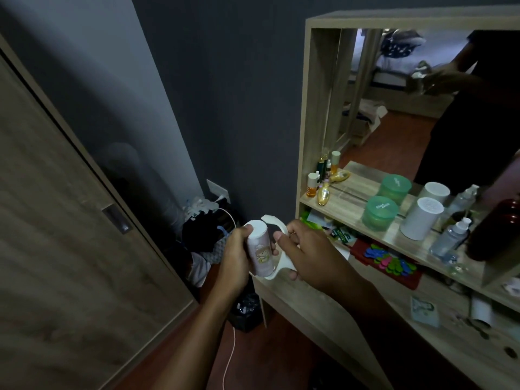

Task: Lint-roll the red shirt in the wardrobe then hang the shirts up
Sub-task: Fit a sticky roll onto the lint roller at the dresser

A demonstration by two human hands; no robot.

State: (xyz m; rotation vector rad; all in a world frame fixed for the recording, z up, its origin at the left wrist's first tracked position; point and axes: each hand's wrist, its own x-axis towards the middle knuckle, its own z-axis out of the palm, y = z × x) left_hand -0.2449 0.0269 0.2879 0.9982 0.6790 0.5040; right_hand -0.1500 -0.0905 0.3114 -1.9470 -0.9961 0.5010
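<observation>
Head cam: both hands up in front of the dresser, w/ wardrobe door off to the left. Left hand wrapped tight round the lint roller roll, right hand closed on its white handle. Red shirt not in view; green jar on the shelf by the mirror.

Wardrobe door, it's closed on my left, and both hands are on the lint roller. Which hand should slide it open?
Probably left: the left hand is nearer the wardrobe door, while the right hand holds the lint roller handle.
</observation>
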